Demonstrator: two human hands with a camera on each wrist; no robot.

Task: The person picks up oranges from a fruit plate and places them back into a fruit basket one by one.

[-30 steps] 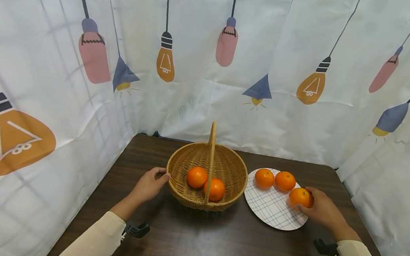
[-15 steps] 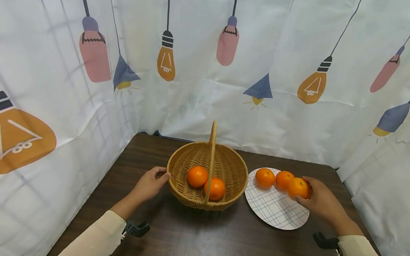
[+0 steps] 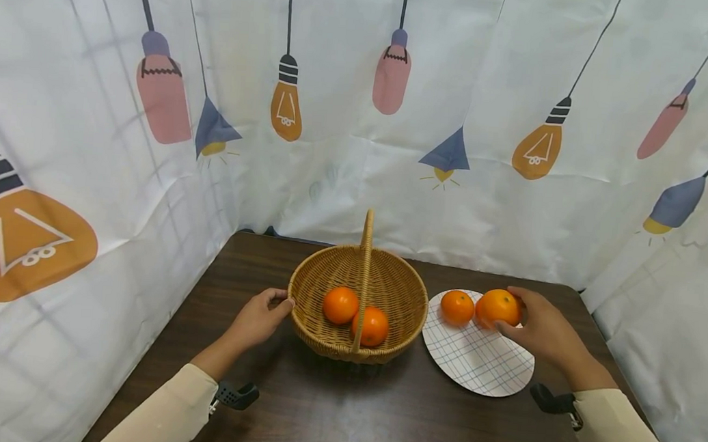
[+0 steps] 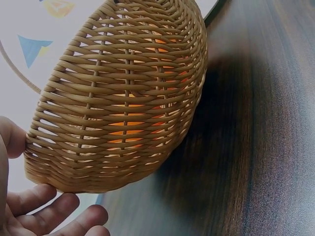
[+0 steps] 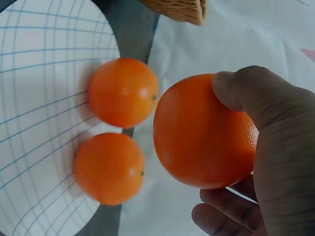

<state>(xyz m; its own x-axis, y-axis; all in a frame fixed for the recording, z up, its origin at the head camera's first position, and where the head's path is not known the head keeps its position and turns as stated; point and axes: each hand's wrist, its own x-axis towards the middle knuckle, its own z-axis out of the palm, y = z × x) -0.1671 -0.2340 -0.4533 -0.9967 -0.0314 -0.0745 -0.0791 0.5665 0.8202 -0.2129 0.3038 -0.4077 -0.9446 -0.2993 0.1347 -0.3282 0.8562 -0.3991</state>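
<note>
— What do we see in the right hand (image 3: 540, 330)?

— We see it gripping an orange (image 3: 499, 305), thumb on one side and fingers on the other. We find that held fruit above the far right part of the plate (image 3: 479, 375), just beside the oranges lying there.

— How many do we count on the plate?

— Two: a left one (image 5: 123, 92) and a right one (image 5: 109, 168). From the head view, we lose part of the right one behind the held fruit.

— And the left hand (image 3: 257, 318)?

— We have it pinching the left rim of the wicker basket (image 3: 396, 279) between thumb and fingers.

— What do we find inside?

— Two more: one orange left of the handle (image 3: 367, 249) (image 3: 338, 305), another partly crossed by it (image 3: 374, 327).

— Where do they all stand?

— We see basket and plate near each other on the dark brown surface (image 3: 340, 412), with a lamp-patterned curtain (image 3: 345, 172) behind.
</note>
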